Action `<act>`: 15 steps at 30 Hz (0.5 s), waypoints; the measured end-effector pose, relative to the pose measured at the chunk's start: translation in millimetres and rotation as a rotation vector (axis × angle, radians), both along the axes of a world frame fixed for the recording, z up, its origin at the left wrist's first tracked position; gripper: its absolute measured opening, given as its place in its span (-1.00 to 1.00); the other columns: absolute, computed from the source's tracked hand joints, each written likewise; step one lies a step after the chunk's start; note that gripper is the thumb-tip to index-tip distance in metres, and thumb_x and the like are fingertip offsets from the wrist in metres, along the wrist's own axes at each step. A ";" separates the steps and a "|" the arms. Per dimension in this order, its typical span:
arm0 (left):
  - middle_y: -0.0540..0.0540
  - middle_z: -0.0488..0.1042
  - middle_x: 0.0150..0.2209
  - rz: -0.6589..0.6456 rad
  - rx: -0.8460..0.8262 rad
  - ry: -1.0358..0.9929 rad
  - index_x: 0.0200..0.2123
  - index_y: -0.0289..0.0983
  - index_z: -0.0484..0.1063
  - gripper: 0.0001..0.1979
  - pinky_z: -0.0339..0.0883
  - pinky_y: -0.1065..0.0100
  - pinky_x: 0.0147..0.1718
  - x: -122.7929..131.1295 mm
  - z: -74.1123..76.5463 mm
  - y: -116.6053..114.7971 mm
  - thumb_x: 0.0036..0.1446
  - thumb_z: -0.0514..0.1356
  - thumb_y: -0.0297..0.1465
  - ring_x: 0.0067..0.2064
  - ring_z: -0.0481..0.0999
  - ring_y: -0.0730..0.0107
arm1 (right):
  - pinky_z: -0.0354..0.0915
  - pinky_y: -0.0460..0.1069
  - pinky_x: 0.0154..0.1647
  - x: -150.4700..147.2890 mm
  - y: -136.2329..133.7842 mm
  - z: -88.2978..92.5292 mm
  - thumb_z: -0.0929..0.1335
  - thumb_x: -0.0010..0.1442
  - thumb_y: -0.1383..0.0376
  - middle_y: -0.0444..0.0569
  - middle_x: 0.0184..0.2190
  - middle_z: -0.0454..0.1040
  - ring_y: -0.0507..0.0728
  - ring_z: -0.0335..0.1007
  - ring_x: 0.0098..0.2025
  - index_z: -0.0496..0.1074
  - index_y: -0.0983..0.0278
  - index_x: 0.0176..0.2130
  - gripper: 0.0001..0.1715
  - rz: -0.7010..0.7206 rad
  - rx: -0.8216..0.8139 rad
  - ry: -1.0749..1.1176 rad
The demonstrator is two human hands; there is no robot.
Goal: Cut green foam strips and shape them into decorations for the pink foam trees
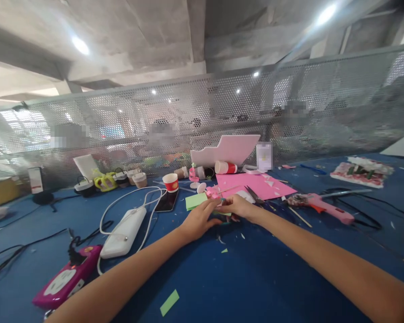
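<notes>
My left hand (199, 220) reaches in with its fingers bent over a small light green paper slip (226, 214), pinching it near the other hand. Close against it, my right hand (238, 207) is closed, fingers pressed together around something mostly hidden; bits of teal show by its fingertips. A pad of light green paper (195, 201) lies just beyond my left hand. Behind my hands are small pink pieces (213, 192) and a pink sheet (252, 185). Dark-bladed scissors (253, 194) rest on the sheet's near edge.
A pink glue gun (330, 209) lies right on the blue table (249, 278). Left are a white power bank (124, 233) with a looped cable, a purple power strip (69, 276), a phone (167, 201) and a red paper cup (170, 183). A green strip (169, 302) lies in front.
</notes>
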State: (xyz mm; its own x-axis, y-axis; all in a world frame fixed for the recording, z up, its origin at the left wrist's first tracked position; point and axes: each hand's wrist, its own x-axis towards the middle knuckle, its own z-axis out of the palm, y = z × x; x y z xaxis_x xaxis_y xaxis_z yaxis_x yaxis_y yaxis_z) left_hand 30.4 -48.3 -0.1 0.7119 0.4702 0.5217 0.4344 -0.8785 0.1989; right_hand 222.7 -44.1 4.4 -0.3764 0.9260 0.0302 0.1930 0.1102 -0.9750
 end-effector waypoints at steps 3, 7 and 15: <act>-0.17 0.42 -0.07 0.070 -0.005 -0.067 0.08 -0.22 0.21 -0.62 0.36 0.20 -0.05 -5.8 3.5 3.6 0.20 0.07 -0.32 -0.05 0.45 0.26 | -0.09 -0.19 -0.84 -4.5 -0.2 -6.3 0.49 -0.18 -0.03 -0.29 -0.81 0.19 -0.11 0.05 -0.81 0.23 0.28 -0.58 -0.47 -0.068 0.004 0.004; -0.19 0.39 -0.04 0.230 0.227 -0.104 0.04 -0.24 0.27 -0.67 0.28 0.13 0.04 -23.4 15.7 28.4 0.19 0.01 -0.47 0.04 0.36 0.24 | 0.00 -0.16 -0.83 -17.3 -2.2 -17.4 0.47 -0.22 -0.11 -0.29 -0.83 0.14 -0.08 0.08 -0.81 0.15 0.25 -0.64 -0.39 -0.114 0.155 0.049; -0.09 0.49 -0.15 0.317 0.074 0.005 -0.26 -0.24 0.50 -0.73 0.33 0.23 -0.03 -14.9 40.6 93.5 -0.11 0.23 -0.53 -0.08 0.44 0.27 | 0.05 -0.13 -0.78 -20.4 -1.1 -22.0 0.45 -0.14 -0.08 -0.28 -0.83 0.15 -0.03 0.14 -0.80 0.15 0.24 -0.64 -0.43 -0.060 0.239 -0.031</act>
